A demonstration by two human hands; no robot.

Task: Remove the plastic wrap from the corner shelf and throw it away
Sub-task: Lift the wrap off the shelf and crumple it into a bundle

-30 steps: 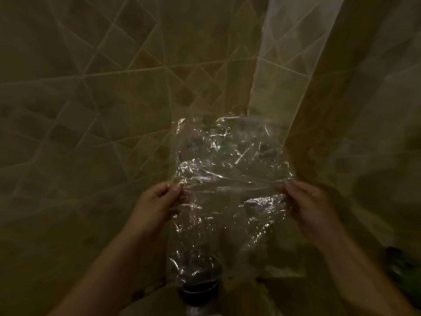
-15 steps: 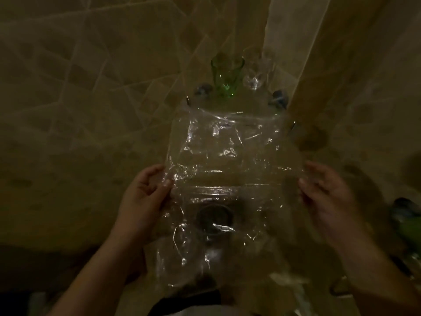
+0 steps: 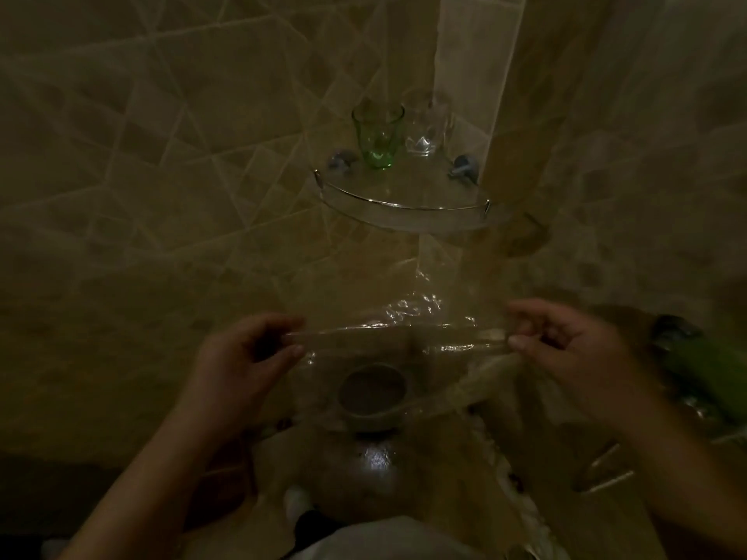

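A clear sheet of plastic wrap (image 3: 404, 341) is stretched flat between my hands, below the shelf and apart from it. My left hand (image 3: 242, 357) pinches its left edge and my right hand (image 3: 566, 349) pinches its right edge. The glass corner shelf (image 3: 404, 212) with a metal rail sits uncovered in the tiled corner above. On it stand a green glass (image 3: 378, 135) and a clear glass (image 3: 424, 131).
Through the wrap I see a round dark cup (image 3: 372, 392) lower down. A green bottle (image 3: 703, 365) lies at the right edge. Tiled walls (image 3: 161, 155) close in on both sides. The scene is dim.
The wrap has come down off the shelf and now hangs lower, pulled taut between my hands. The shelf and its two glasses are now uncovered.
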